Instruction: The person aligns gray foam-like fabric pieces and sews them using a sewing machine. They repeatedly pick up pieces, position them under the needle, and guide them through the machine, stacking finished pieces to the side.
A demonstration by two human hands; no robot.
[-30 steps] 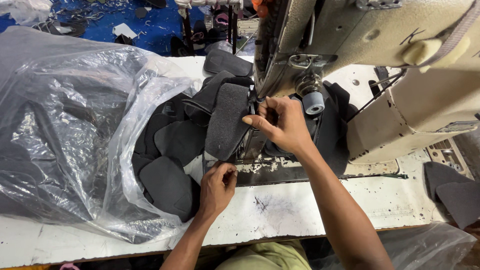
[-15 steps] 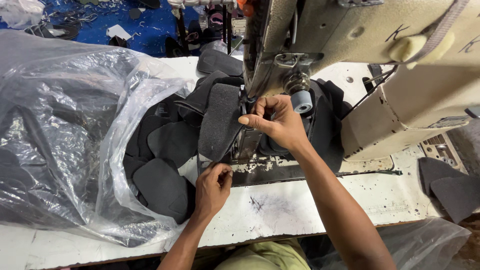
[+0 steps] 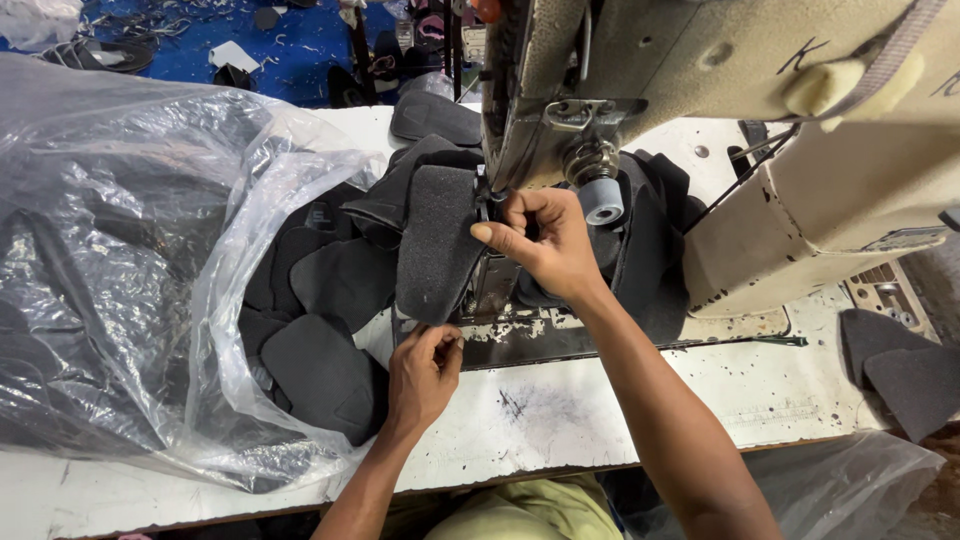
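Since a second ago the view has pulled in closer over the sewing machine (image 3: 700, 120), and I can see that my two hands have barely shifted: the dark grey fabric strip (image 3: 437, 240) is still laid lengthwise just left of the needle area, and the same grips are kept on it. I read that as the piece being held in position at the presser foot rather than fed along, since its near end sits at about the same spot on the machine's bed plate as before. My left hand (image 3: 422, 372) comes up from the near edge of the table, wrist bent slightly, with thumb and fingertips pinched closed on the strip's near end, just in front of the machine bed. My right hand (image 3: 545, 245) reaches in from the right with the forearm running diagonally across the white table (image 3: 620, 400); its fingers are curled narrow, thumb and forefinger pressed together at the strip's right edge right under the machine head, beside the small grey roller (image 3: 602, 203). Whether they nip the fabric itself or something at the needle I cannot tell, as the hand hides it. To the left of the machine, a pile of dark cut pieces (image 3: 320, 330) spills out of a large clear plastic bag (image 3: 110, 260), and more dark pieces (image 3: 900, 370) lie at its right.
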